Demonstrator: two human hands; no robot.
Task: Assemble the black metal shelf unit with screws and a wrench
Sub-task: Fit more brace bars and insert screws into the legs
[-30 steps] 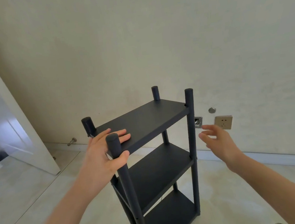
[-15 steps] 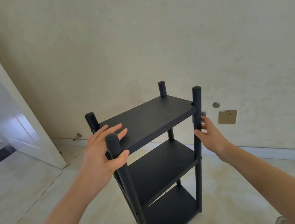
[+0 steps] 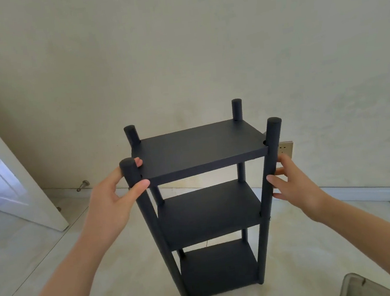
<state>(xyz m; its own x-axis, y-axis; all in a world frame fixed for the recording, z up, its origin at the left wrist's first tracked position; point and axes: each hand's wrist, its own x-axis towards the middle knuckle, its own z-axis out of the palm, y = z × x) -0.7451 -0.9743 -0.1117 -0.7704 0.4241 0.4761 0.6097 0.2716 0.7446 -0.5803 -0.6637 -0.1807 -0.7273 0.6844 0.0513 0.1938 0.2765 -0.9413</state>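
The left hand [image 3: 112,201] quits the top shelf [image 3: 201,152] to grip the near-left post [image 3: 148,214]; the right hand [image 3: 295,185] now clasps the near-right post [image 3: 271,153]. The shelf unit [image 3: 211,216] looks assembled.

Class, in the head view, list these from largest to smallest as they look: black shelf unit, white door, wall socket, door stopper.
1. black shelf unit
2. white door, cut by the frame edge
3. wall socket and door stopper: alike, unranked; a post hides part of the socket

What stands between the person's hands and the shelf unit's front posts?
Nothing visible. The left hand grips the front-left post near its top; the right hand holds the front-right post.
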